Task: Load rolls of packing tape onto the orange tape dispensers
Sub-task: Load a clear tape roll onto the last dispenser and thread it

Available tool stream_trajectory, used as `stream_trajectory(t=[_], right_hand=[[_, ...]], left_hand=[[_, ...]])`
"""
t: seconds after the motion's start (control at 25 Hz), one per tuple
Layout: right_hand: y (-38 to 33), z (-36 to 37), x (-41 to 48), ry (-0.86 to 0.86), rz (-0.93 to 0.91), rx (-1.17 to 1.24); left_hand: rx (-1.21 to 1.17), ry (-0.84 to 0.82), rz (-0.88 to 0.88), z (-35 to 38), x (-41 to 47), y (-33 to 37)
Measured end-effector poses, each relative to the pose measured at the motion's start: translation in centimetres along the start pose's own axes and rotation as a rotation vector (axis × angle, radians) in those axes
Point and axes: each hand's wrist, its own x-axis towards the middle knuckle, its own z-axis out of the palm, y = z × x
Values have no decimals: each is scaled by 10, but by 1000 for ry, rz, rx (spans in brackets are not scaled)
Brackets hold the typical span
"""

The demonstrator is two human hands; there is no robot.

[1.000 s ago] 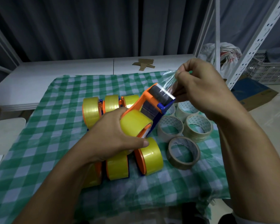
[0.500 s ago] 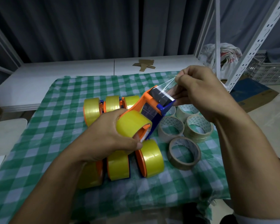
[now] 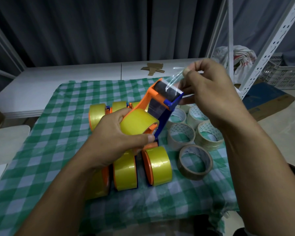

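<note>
A green-and-white checked tablecloth [image 3: 41, 150] is spread over a white table [image 3: 41, 79]. At the left of the cluster, a far row of orange tape dispensers loaded with yellow tape [image 3: 97, 114] is set on the cloth. A near row of similar loaded dispensers [image 3: 125, 169] is stood closer, the leftmost of them largely hidden beneath the left forearm. Above these, the left hand [image 3: 116, 138] is curled round an orange-and-blue plastic tape dispenser [image 3: 146, 99]. This dispenser is held clear of the cloth and tilted up toward the far right, and the thumb is laid against the yellow roll of packing tape [image 3: 138, 123] mounted on it. Brown cardboard scraps [image 3: 154, 68] are seen on the far part of the table. A strip of clear tape [image 3: 175, 77] is led over the dispenser's head and is pinched between the thumb and fingers of the right hand [image 3: 209, 96]; whether it touches the serrated blade cannot be judged. Right of the dispensers, four pale loose tape rolls [image 3: 180, 135] are laid flat and close together, with a brownish loose tape roll [image 3: 195, 161] laid nearer. A white perforated shelf upright [image 3: 269, 48] is stood at the far right.
</note>
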Motion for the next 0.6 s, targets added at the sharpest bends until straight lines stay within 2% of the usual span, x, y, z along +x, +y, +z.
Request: stream_trajectory(t=[0.2, 0.4, 0.6], right_hand=[[-9, 1, 0, 37, -69, 3], [-8, -2, 0, 25, -91, -144], [-14, -9, -4, -25, -26, -117]], left_hand=[[38, 47, 34, -4, 1, 2], [96, -58, 18, -6, -4, 1], [77, -97, 55, -10, -7, -2]])
